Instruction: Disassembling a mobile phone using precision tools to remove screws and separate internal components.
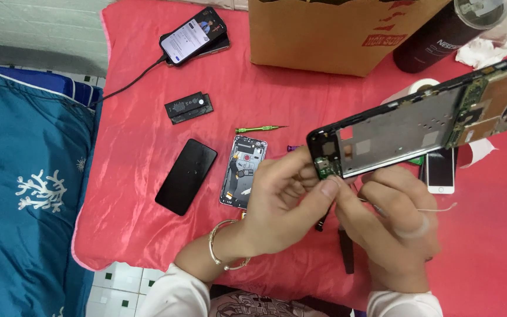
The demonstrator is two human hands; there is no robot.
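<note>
An opened black phone frame (406, 126) with bare circuit boards is held up over the red cloth (148, 105), slanting up to the right. My left hand (280, 199) pinches its lower left end by the small green board. My right hand (391, 226) touches the same end from below; a thin tool tip may be between its fingers, but I cannot tell for sure.
On the cloth lie a black phone (186, 176), an opened phone back (243, 171), a green screwdriver (258, 128), a black battery part (189, 107), a charging phone (193, 34) and a white phone (440, 170). A cardboard box (330, 32) and dark bottle (441, 32) stand behind.
</note>
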